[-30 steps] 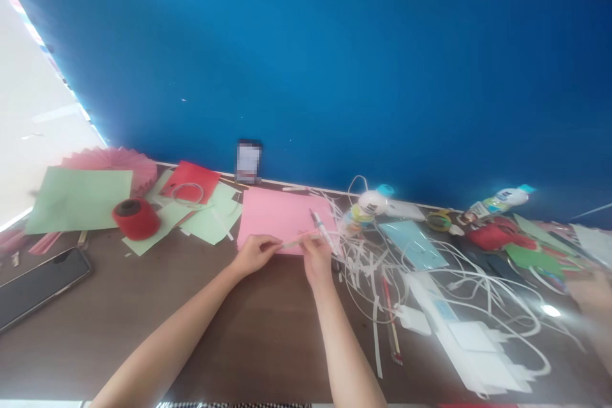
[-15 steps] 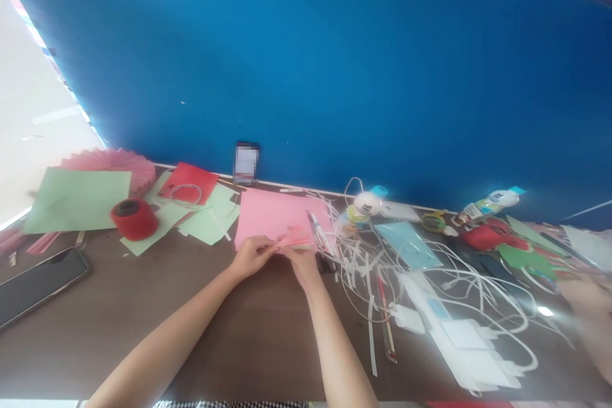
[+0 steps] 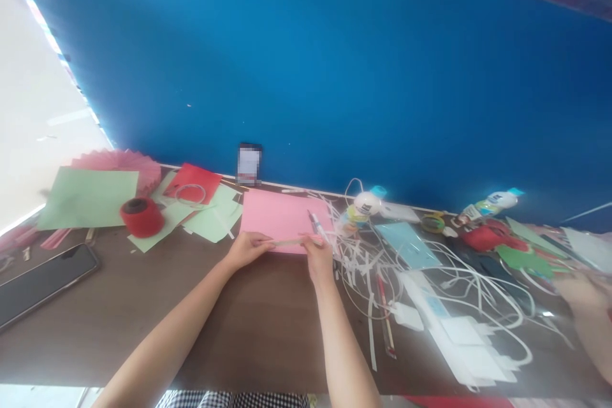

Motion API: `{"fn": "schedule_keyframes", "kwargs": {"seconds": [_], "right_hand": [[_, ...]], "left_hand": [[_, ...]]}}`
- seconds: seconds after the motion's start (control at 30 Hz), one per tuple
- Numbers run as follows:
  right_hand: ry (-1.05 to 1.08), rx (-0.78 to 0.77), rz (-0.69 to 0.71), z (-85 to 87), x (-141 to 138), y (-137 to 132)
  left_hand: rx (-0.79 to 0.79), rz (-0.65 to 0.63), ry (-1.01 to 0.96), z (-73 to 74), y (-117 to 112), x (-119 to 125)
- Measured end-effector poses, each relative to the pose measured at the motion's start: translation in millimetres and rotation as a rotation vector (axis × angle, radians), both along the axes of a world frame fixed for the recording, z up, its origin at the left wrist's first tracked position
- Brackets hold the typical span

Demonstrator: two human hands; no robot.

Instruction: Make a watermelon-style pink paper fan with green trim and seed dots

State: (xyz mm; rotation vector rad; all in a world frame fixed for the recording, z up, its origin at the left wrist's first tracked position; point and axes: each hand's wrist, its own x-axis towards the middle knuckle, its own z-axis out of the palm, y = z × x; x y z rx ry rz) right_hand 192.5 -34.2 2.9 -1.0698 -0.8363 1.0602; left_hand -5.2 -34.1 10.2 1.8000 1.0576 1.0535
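My left hand [image 3: 247,248] and my right hand [image 3: 318,256] pinch the two ends of a thin folded pink paper strip [image 3: 289,242], held level just above the brown table [image 3: 248,319]. Both hands have their fingers closed on it. Right behind the strip lies a flat pink paper sheet [image 3: 280,217]. A pen [image 3: 315,224] rests on that sheet's right edge, close to my right hand.
To the left lie green sheets [image 3: 88,197], a red ribbon roll [image 3: 142,217], red paper [image 3: 196,180], a pink paper fan [image 3: 119,162] and a phone [image 3: 41,284]. To the right are white paper strips, cables [image 3: 459,280], chargers, glue bottles [image 3: 366,203] and another person's arm [image 3: 590,319].
The pleated pink strip was fanned open half a second ago; now it is pressed flat into a thin strip between my hands. The view has shifted slightly.
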Motion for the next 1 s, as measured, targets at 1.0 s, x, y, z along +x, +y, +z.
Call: {"fn": "schedule_keyframes", "kwargs": {"seconds": [1.0], "right_hand": [[-0.207, 0.216, 0.219, 10.1, -28.2, -17.3]], "left_hand": [[-0.640, -0.170, -1.061, 2.1, -15.1, 32.9]]}}
